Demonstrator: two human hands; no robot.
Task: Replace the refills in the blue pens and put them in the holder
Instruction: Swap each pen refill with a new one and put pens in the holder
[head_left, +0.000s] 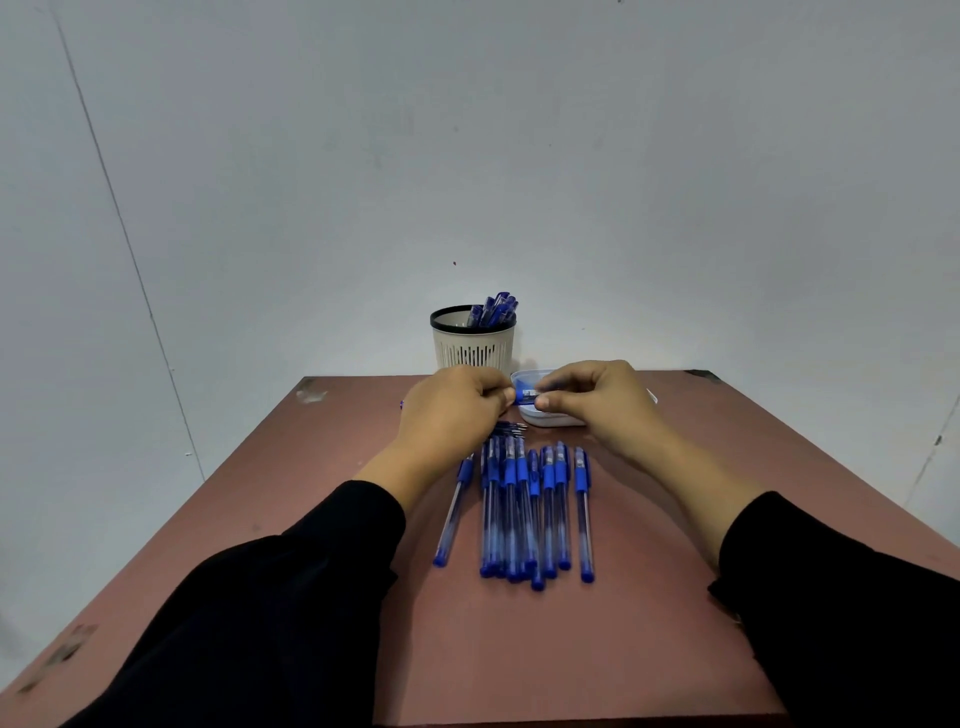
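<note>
Two hands on one pen

Most of my view is the reddish table (675, 519), its far edge against the wall. Toward that edge stands the slotted holder (472, 345), several finished pens leaning inside it. Nearer me lies a row of blue pens (524, 509) waiting their turn, and loose refills (511, 428) rest just beyond their tips. A white tray (550, 418) sits under my right hand (597, 402). My left hand (452, 410) and right hand each pinch an end of one pen (524, 396), held level above the tray. I judge I am working the barrel here; I should twist gently, keep both halves in line, and stay over the tray so nothing small rolls away.
</note>
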